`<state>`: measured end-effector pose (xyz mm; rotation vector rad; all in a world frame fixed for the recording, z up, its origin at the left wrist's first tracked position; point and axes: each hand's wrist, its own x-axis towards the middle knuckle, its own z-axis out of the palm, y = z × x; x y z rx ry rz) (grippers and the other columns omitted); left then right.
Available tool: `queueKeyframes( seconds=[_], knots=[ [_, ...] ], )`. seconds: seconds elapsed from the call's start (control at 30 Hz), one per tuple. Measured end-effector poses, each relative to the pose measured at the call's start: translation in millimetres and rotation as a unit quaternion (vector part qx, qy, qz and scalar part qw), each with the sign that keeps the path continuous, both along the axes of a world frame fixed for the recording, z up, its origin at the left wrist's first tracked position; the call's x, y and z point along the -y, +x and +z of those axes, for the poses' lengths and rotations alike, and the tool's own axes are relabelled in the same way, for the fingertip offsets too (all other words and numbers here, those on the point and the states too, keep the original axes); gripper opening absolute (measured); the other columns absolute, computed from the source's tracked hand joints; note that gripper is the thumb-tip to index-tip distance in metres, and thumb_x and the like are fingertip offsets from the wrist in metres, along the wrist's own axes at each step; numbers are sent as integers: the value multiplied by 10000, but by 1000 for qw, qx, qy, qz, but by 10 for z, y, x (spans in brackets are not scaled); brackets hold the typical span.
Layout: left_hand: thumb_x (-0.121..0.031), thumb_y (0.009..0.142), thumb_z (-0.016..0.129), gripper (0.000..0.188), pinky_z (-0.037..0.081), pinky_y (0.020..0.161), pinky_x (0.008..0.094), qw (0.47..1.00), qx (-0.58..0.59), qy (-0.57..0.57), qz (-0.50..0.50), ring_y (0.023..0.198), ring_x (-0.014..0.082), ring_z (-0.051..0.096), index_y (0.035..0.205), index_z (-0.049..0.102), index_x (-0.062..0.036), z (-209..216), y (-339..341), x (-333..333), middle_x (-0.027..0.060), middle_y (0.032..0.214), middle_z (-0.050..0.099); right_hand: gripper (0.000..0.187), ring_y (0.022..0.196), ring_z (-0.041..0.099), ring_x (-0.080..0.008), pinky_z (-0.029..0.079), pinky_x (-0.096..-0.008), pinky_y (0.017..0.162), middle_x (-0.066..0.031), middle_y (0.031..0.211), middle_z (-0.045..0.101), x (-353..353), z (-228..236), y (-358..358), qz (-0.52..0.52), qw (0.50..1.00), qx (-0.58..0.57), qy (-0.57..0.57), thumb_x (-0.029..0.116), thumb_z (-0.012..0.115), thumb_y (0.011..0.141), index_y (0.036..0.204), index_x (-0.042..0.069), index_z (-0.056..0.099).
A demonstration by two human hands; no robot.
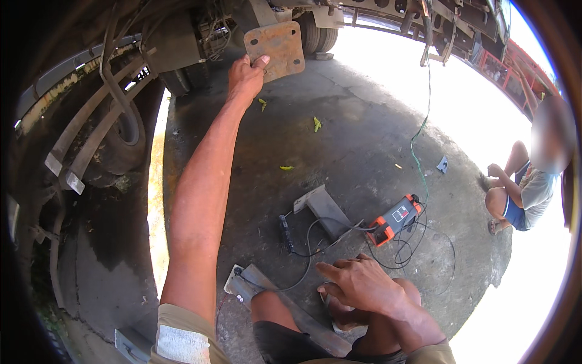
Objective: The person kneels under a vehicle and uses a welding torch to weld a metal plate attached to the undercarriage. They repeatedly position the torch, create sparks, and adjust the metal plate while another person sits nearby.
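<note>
My left hand reaches far forward and grips the left edge of a rusty square steel plate with bolt holes, which hangs under a truck chassis. My right hand rests on my bare knee, fingers loosely curled and holding nothing. Just beyond the knee, a black electrode holder with a black cable lies on the concrete floor. An orange welding machine sits further right, with a green wire running up from it.
Grey steel angle pieces and a flat bar lie on the concrete. Truck leaf springs and a tyre crowd the left. Dual wheels stand at the top. Another person squats at the right edge.
</note>
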<state>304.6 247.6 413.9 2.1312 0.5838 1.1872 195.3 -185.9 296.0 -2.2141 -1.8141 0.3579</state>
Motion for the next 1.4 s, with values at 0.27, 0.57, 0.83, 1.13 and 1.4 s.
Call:
queueKeyframes(
  seconds=[0.27,0.57,0.83,1.13,1.4],
  knots=[
    [-402,984,721,485,542,937,471,1000,9,-1,20,1079,417,722,1168,700,47,10,-14,-44,281,1108,748,517,927,744,-380,544,-500,882,-146,950,750,48,23,5,-6,1000,-15,-3,419,698,982,1368,79,641],
    [-631,772,872,900,543,1030,396,990,-131,-56,-8,1191,295,698,1299,652,64,-802,-597,-153,207,1246,731,518,946,746,-391,560,-500,863,-188,1019,762,-51,91,37,-8,1000,-15,12,399,717,970,1357,60,660],
    [-532,875,823,683,535,1027,403,936,-315,-154,-17,1197,300,698,1269,713,16,-2321,-2335,-94,191,1242,743,513,1027,767,-294,583,-435,914,-205,1139,777,208,307,437,-252,958,-80,111,387,736,982,1356,36,704],
    [-434,930,808,503,545,994,399,907,-273,-311,78,1130,275,719,1178,754,0,-3635,-4149,618,166,1163,772,461,1012,760,-260,574,-401,907,-209,1090,787,-105,182,297,-239,961,-111,88,331,702,1020,1335,-6,707],
    [-387,920,801,464,577,944,414,892,-187,-401,95,1060,333,753,1156,761,10,-4188,-4380,2116,213,1120,780,559,947,697,-212,550,-378,878,-143,1062,761,-169,12,435,-208,963,-135,104,470,645,1057,1367,8,697]
  ],
)
